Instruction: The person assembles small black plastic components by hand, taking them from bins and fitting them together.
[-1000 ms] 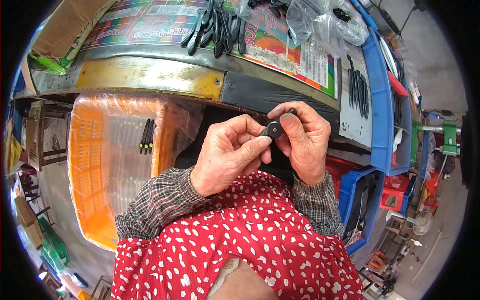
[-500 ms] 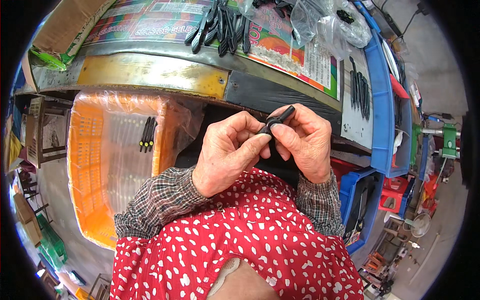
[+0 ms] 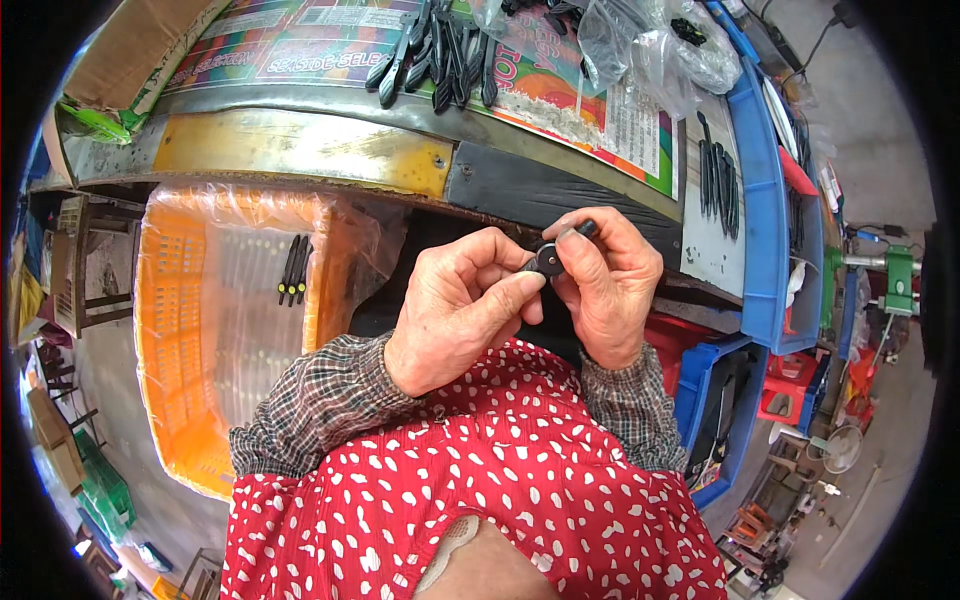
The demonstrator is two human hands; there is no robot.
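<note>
Hands shifted; orange crate holds black sticks.

Orange crate, blue bins, black part, red white-dotted apron.

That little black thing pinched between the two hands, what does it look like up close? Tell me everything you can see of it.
The small black plastic-looking part shows a round, disc-like end facing the camera, with a short dark stem running up and right to a blunt tip near the right hand's index finger. It looks matte and hard. The left hand's thumb and fingertips press its left side, and the right hand's fingers hold its right side and stem. It is held in the air in front of the workbench edge.
</note>
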